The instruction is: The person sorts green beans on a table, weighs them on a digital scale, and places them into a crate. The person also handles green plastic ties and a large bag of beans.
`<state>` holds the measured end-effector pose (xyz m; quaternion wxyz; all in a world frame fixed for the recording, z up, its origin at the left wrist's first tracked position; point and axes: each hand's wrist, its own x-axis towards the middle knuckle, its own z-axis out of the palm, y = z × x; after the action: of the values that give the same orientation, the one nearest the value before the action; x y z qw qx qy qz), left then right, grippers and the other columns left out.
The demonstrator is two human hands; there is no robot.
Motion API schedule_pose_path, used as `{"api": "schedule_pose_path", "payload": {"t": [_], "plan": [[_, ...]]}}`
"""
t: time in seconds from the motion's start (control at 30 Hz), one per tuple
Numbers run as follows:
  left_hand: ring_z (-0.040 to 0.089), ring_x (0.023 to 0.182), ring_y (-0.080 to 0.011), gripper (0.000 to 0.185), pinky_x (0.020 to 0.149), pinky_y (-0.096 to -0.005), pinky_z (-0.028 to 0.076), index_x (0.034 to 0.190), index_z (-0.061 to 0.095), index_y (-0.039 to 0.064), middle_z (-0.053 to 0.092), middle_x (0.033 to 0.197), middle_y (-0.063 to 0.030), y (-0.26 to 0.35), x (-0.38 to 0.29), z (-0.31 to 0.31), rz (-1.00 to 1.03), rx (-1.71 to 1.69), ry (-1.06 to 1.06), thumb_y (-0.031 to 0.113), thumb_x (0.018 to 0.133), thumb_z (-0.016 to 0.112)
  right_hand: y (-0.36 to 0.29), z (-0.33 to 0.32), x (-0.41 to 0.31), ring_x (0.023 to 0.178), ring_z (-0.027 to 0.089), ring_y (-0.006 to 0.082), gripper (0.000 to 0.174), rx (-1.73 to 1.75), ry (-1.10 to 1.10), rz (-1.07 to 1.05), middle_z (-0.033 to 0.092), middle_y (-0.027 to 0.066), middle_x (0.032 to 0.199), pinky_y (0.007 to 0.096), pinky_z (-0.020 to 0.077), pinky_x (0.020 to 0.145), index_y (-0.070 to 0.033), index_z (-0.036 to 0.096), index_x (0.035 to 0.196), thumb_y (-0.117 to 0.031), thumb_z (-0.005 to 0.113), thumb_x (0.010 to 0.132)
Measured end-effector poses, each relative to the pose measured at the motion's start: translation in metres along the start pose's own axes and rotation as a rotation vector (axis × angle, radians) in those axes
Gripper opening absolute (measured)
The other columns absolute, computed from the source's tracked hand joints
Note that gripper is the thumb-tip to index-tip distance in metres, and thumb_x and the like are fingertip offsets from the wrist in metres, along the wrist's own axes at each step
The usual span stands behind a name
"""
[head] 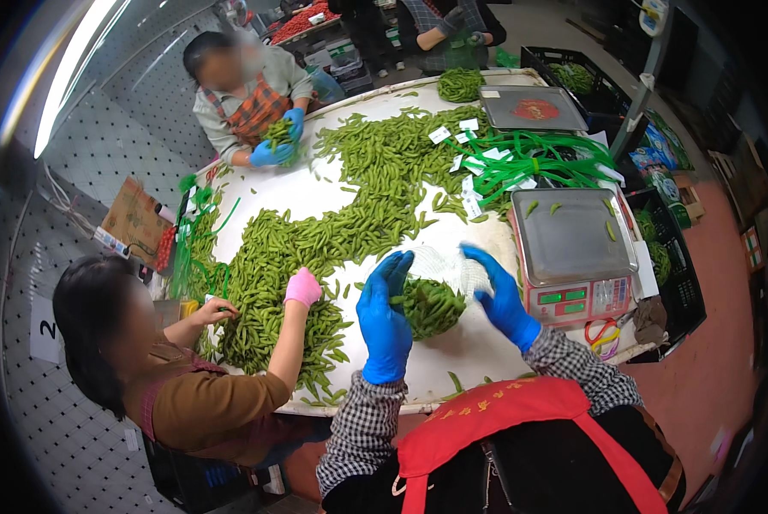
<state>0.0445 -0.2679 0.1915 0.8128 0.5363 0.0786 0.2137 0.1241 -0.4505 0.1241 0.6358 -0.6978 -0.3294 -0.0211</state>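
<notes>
Before me a rounded bundle of green bean pods (432, 310) sits at the near part of the white table (332, 193). White mesh netting (441, 263) spreads from its far side. My left hand (385, 315), in a blue glove, lies against the bundle's left side with its fingers pointing away from me; whether it grips is hidden. To the right, my right hand (507, 299), also blue-gloved, has its fingers and thumb apart around the edge of the netting. Its fingertips are blurred, and no firm hold shows.
Loose pods (307, 238) spread across the table. On the right stand a digital scale (573, 238), scissors (601, 335) and green net strips with tags (538, 160). A co-worker's pink-gloved hand (303, 287) works at the left; another co-worker (249, 109) holds pods farther back. Black crates (682, 289) line the right edge.
</notes>
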Motion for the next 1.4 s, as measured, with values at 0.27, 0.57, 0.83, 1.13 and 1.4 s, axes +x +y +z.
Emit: {"api": "schedule_pose_path", "payload": {"t": [0.27,0.57,0.83,1.13,1.4], "plan": [[0.053,0.126,-0.0334,0.049,0.113,-0.0406,0.037,0.128,0.048,-0.012,0.055,0.132,-0.0272,-0.031,0.032,0.026,-0.136,-0.135,-0.076,0.031,0.106,0.036,0.003,-0.045,0.028,0.058,0.048,0.0069,0.018,0.433,0.133,0.448,0.054,-0.0002,0.064,0.0226,0.0389,0.057,-0.001,0.068,0.088,-0.013,0.056,0.096],[0.048,0.131,-0.0347,0.050,0.115,-0.0433,0.034,0.135,0.044,-0.011,0.051,0.136,-0.0275,0.043,0.063,0.126,-0.009,-0.322,-0.287,0.029,0.107,0.030,-0.118,-0.149,0.111,0.055,0.043,0.0046,0.021,0.381,0.332,0.013,0.054,-0.0019,0.064,0.0203,0.0323,0.052,-0.003,0.069,0.093,-0.022,0.061,0.097],[0.052,0.127,-0.0285,0.047,0.112,-0.0400,0.037,0.132,0.052,-0.007,0.055,0.135,-0.0208,-0.021,0.087,0.186,0.103,-0.009,-0.509,0.030,0.105,0.041,-0.120,-0.205,0.106,0.059,0.047,0.0064,0.018,0.138,0.482,-0.077,0.058,-0.0005,0.067,0.0220,0.0392,0.057,-0.004,0.069,0.093,-0.018,0.059,0.098],[0.043,0.134,-0.0233,0.059,0.110,-0.0334,0.035,0.147,0.035,0.001,0.044,0.147,-0.0162,-0.089,0.062,0.178,-0.123,0.183,-0.558,0.016,0.097,0.060,-0.057,-0.236,0.014,0.118,0.057,0.0175,0.040,0.008,0.600,-0.065,0.059,0.0098,0.129,0.0314,0.0434,0.103,-0.001,0.048,0.137,-0.007,0.054,0.098],[0.043,0.135,-0.0240,0.056,0.112,-0.0355,0.033,0.145,0.039,-0.001,0.045,0.146,-0.0165,-0.054,0.047,0.162,0.043,0.311,-0.547,0.008,0.095,0.061,-0.101,-0.248,-0.040,0.116,0.058,0.0192,0.034,-0.136,0.782,-0.025,0.060,0.0120,0.128,0.0340,0.0439,0.103,-0.001,0.054,0.133,-0.011,0.051,0.100]]}}
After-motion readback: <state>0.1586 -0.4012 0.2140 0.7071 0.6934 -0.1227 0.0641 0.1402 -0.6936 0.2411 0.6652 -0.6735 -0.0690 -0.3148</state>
